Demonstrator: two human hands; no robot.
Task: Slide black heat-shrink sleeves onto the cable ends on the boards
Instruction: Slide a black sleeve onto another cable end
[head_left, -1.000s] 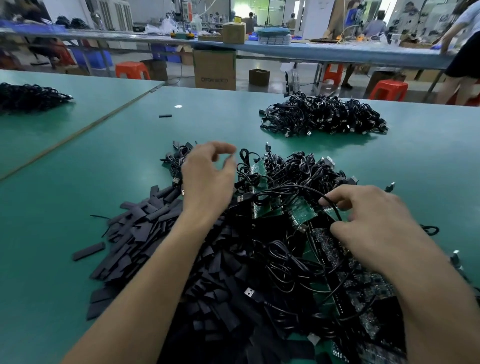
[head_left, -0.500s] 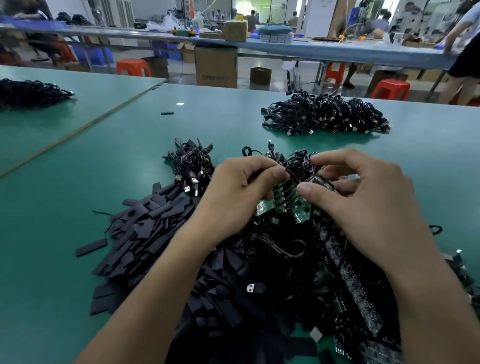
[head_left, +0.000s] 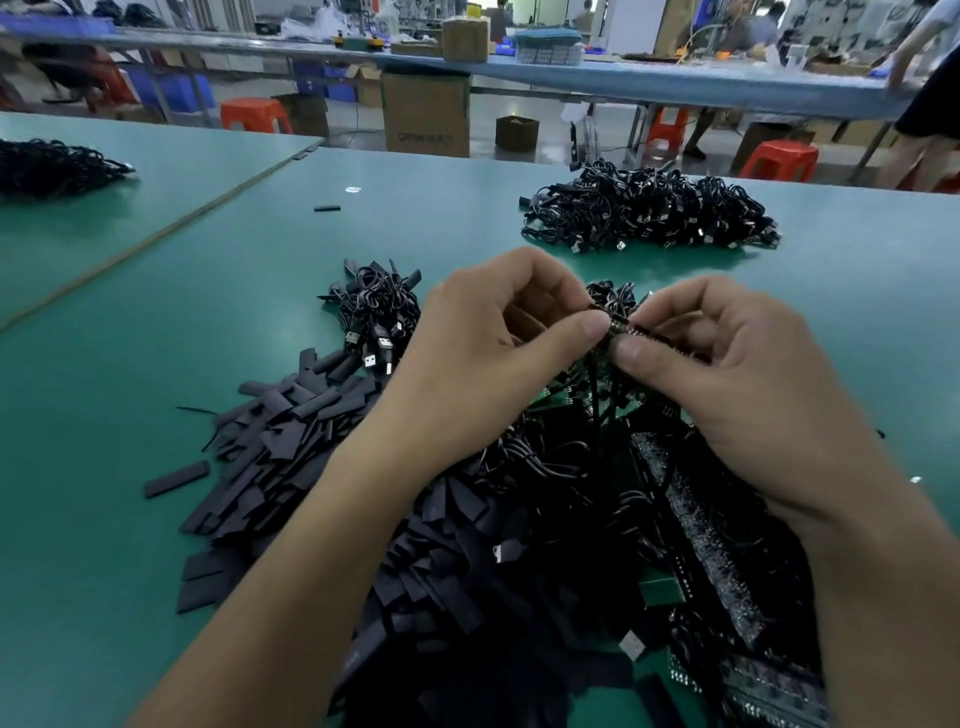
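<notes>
Here, my left hand (head_left: 483, 353) and right hand (head_left: 727, 374) each pinch one small board (head_left: 619, 326), fingers curled; loose sleeves (head_left: 291, 431) lie left of both hands.

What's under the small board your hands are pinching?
Under the small board: tangled black cables and green boards on the table. The left hand and right hand cover the rest.

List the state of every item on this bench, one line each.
left hand, pinching the small board.
right hand, pinching the same board.
small board, lifted above the pile, between both thumbs.
heat-shrink sleeves, loose flat heap.
circuit boards, tangled with cables under the hands.
far cable pile, heaped apart.
USB cable bundle, coiled beside the sleeves.
</notes>
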